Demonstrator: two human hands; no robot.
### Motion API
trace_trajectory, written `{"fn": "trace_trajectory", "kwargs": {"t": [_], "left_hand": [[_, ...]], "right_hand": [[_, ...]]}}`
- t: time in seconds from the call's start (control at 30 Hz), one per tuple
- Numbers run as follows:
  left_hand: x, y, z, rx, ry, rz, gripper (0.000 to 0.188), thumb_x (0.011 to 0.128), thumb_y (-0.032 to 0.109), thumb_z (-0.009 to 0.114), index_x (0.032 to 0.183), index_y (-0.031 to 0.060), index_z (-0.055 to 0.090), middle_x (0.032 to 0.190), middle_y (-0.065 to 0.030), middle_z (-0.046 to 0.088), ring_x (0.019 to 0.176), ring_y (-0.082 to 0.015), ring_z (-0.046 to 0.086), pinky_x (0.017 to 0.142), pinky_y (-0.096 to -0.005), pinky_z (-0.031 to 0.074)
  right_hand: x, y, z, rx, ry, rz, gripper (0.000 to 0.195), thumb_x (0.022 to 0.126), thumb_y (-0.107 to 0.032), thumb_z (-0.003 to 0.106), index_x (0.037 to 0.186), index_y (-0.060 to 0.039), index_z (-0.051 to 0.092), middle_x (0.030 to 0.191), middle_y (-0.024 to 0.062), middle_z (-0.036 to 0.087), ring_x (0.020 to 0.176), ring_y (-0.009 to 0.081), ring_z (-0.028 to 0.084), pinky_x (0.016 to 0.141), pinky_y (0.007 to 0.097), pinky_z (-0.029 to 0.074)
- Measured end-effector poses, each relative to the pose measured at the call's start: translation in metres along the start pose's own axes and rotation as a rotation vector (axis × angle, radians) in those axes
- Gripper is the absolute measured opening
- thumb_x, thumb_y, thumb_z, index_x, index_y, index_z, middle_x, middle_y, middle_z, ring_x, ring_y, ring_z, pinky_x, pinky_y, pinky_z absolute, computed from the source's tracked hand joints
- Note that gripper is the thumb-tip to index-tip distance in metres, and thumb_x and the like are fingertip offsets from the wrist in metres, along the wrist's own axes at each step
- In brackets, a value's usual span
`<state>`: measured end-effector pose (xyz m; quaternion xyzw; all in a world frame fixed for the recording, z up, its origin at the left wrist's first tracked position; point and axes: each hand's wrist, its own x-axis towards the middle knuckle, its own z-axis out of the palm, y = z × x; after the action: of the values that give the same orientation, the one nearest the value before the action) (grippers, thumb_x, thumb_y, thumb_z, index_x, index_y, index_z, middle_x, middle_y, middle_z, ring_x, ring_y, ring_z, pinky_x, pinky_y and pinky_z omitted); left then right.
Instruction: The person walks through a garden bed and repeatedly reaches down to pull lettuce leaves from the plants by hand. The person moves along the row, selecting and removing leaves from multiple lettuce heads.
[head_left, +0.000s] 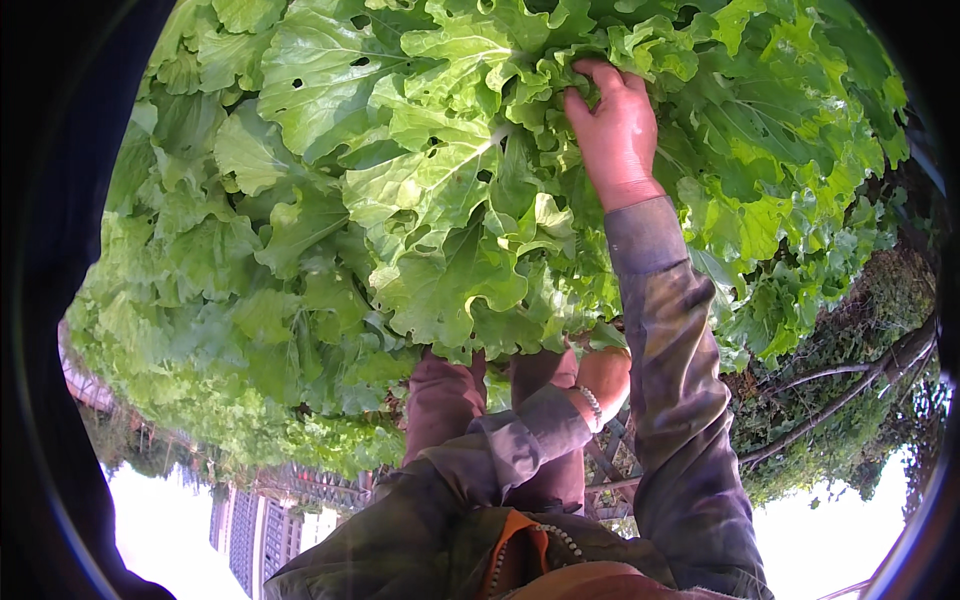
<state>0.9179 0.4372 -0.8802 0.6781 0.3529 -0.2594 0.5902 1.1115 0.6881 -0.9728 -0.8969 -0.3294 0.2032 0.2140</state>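
Observation:
My right hand (619, 135) reaches into the crown of a broad-leaved green vegetable plant. Its thumb and forefinger are apart at a curled inner leaf (540, 79), while the other fingertips are hidden among the foliage. Large frilled leaves (442, 172) with pale midribs and several small holes spread just left of that hand. Lower down, by my knees, my left hand (606, 375) wears a beaded bracelet (590, 409). Leaves and my right sleeve (664, 322) cover part of it, so whatever its fingers hold or touch cannot be seen.
Dense leafy plants (225, 262) surround my trouser legs (446, 397). A bare branch (817, 420) runs along the right side before ivy-like growth (847, 352). Lattice fencing (611, 457) stands behind my legs, and a tall building (259, 536) rises in the distance. A dark shape (67, 187) borders the left.

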Motion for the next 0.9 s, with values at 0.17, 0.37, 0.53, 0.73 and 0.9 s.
{"fn": "trace_trajectory", "kwargs": {"t": [0.17, 0.37, 0.53, 0.73, 0.9], "left_hand": [[0.005, 0.029, -0.053, 0.637, -0.154, 0.122, 0.024, 0.089, 0.013, 0.057, 0.111, 0.0032, 0.064, 0.085, -0.0101, 0.067, 0.068, -0.0207, 0.068, 0.052, -0.0374, 0.049], [0.003, -0.027, 0.03, 1.418, -0.136, 0.415, 0.039, 0.083, 0.013, 0.066, 0.121, 0.0059, 0.063, 0.091, -0.008, 0.064, 0.069, -0.0232, 0.068, 0.053, -0.0383, 0.052], [0.004, 0.004, -0.011, 0.752, 0.006, 0.169, 0.03, 0.086, 0.015, 0.064, 0.115, 0.0101, 0.064, 0.094, -0.0101, 0.065, 0.074, -0.0253, 0.068, 0.052, -0.0418, 0.05], [0.007, -0.004, -0.014, 0.52, -0.161, 0.194, 0.012, 0.084, 0.019, 0.063, 0.09, 0.0109, 0.07, 0.088, -0.0096, 0.068, 0.08, -0.0265, 0.067, 0.049, -0.0432, 0.049], [0.001, -0.027, 0.018, 0.606, -0.007, 0.312, 0.011, 0.081, 0.018, 0.064, 0.08, 0.011, 0.072, 0.085, -0.0098, 0.067, 0.081, -0.0267, 0.067, 0.062, -0.0408, 0.051]], "right_hand": [[-0.027, 0.03, -0.004, 0.119, -0.125, -0.089, 0.025, 0.083, -0.011, 0.075, 0.107, -0.0122, 0.071, 0.107, 0.0072, 0.065, 0.083, 0.0275, 0.068, 0.074, 0.0384, 0.056], [-0.046, 0.061, -0.013, 0.194, -0.08, -0.04, 0.024, 0.083, 0.0, 0.07, 0.106, -0.0075, 0.071, 0.105, 0.0069, 0.065, 0.08, 0.0187, 0.065, 0.069, 0.0305, 0.053], [-0.048, 0.095, -0.008, 0.324, -0.02, 0.132, 0.027, 0.085, 0.002, 0.066, 0.111, -0.0031, 0.071, 0.097, 0.0028, 0.068, 0.074, 0.0092, 0.058, 0.069, 0.0255, 0.05], [-0.039, 0.095, -0.007, 0.332, 0.032, 0.061, 0.028, 0.087, 0.004, 0.064, 0.113, -0.0039, 0.069, 0.103, 0.0053, 0.067, 0.075, 0.0113, 0.059, 0.066, 0.0255, 0.05], [-0.024, 0.009, -0.044, 0.219, 0.247, -0.27, 0.04, 0.085, 0.006, 0.067, 0.122, -0.0067, 0.06, 0.113, 0.012, 0.063, 0.08, 0.0189, 0.064, 0.067, 0.0295, 0.054]]}}
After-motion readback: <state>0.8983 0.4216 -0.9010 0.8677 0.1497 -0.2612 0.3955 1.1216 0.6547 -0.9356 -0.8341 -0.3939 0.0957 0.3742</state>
